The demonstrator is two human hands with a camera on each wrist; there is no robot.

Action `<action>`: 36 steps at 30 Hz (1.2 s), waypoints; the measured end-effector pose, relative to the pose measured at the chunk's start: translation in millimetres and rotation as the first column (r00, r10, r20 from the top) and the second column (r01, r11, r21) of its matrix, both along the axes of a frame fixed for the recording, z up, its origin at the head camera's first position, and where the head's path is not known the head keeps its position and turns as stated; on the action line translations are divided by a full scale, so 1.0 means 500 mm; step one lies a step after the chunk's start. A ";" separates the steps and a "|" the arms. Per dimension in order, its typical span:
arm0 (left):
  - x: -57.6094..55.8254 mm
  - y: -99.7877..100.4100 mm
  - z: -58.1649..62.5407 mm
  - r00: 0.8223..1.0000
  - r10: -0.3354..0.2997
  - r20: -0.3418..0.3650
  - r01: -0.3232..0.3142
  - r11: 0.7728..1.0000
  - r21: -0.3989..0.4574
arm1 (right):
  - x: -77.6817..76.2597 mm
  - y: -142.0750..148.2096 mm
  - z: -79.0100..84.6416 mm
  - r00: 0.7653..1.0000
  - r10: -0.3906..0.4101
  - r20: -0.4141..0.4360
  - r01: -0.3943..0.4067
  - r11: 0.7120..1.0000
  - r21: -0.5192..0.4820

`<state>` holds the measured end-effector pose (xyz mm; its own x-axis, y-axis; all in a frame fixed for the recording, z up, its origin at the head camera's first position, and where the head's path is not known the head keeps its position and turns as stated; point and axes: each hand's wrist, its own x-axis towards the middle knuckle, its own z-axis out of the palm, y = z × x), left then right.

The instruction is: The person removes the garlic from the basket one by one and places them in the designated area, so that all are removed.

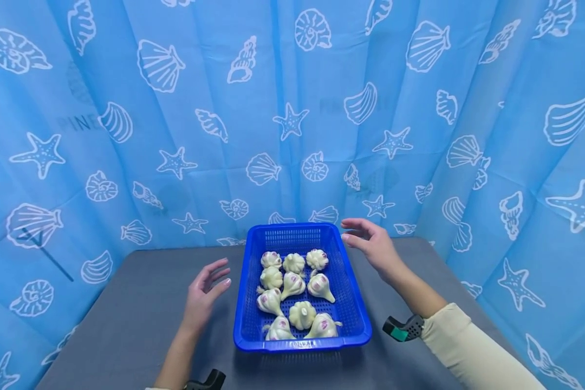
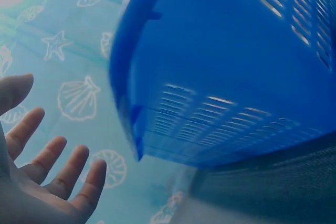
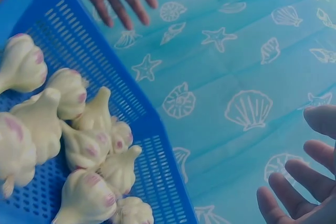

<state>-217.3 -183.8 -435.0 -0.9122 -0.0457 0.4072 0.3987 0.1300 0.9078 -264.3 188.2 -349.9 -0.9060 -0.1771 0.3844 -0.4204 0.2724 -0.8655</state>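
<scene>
A pale sleeve (image 1: 473, 344) is close to the camera, at about 4 o'clock from a blue basket (image 1: 258, 345) that sits on a grey table (image 1: 127, 325). A black gadget (image 1: 402, 329) with a green patch is on the right wrist, also at 4 o'clock, and another black gadget (image 1: 208, 380) is on the left wrist, between 7 and 8 o'clock. The basket has lots of little holes in its sides and floor, and white marks on the rim at 6 o'clock. Garlic bulbs (image 1: 293, 285) lie inside it, and I can count ten. They are creamy white with purple spots. Three make a row near the 12 o'clock end, two are by the wall at the 6 o'clock end, and the rest are in between. The floor of the basket shows at 3 o'clock. The left hand (image 1: 207, 292) is at 9 o'clock, near the basket but apart from it, with its fingers spread and a bit bent. The right hand (image 1: 374, 246) is at 2 o'clock, just beside the rim, and its fingers are spread and softly bent too. A blue curtain (image 1: 292, 81) with white shells and starfish hangs behind the table at 12 o'clock, and it goes down both sides.
</scene>
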 end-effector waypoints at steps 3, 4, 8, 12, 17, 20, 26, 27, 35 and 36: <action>-0.004 0.006 -0.009 1.000 0.008 0.017 -0.008 1.000 -0.016 | -0.012 -0.012 0.006 1.000 0.018 0.024 -0.018 1.000 -0.018; -0.006 0.007 -0.014 1.000 0.011 0.024 -0.011 1.000 -0.014 | -0.017 -0.015 0.007 0.999 0.025 0.035 -0.024 0.999 -0.029; -0.009 0.008 -0.032 0.998 0.019 0.056 -0.020 1.000 0.006 | -0.031 -0.032 0.009 0.994 0.051 0.096 -0.046 0.997 -0.057; -0.012 0.007 -0.050 0.996 0.010 0.094 -0.012 1.000 0.018 | -0.046 -0.050 0.010 0.985 0.071 0.155 -0.059 0.995 -0.078; -0.012 0.013 -0.068 0.987 -0.027 0.158 0.024 0.999 0.024 | -0.061 -0.072 0.011 0.966 0.112 0.232 -0.087 0.990 -0.114; -0.015 0.019 -0.080 0.981 -0.049 0.189 0.044 0.999 0.032 | -0.073 -0.081 0.002 0.945 0.146 0.294 -0.112 0.985 -0.130; -0.021 0.026 -0.096 0.970 -0.058 0.234 0.044 0.997 0.061 | -0.095 -0.104 -0.024 0.910 0.151 0.385 -0.114 0.987 -0.118; -0.021 0.027 -0.098 0.969 -0.054 0.240 0.040 0.997 0.063 | -0.098 -0.108 -0.029 0.907 0.145 0.396 -0.110 0.988 -0.111; -0.026 0.029 -0.107 0.966 -0.058 0.254 0.037 0.996 0.086 | -0.127 -0.137 -0.073 0.887 0.084 0.453 -0.048 0.995 -0.092; -0.027 0.030 -0.109 0.966 -0.059 0.253 0.038 0.995 0.089 | -0.130 -0.140 -0.077 0.884 0.075 0.461 -0.038 0.995 -0.089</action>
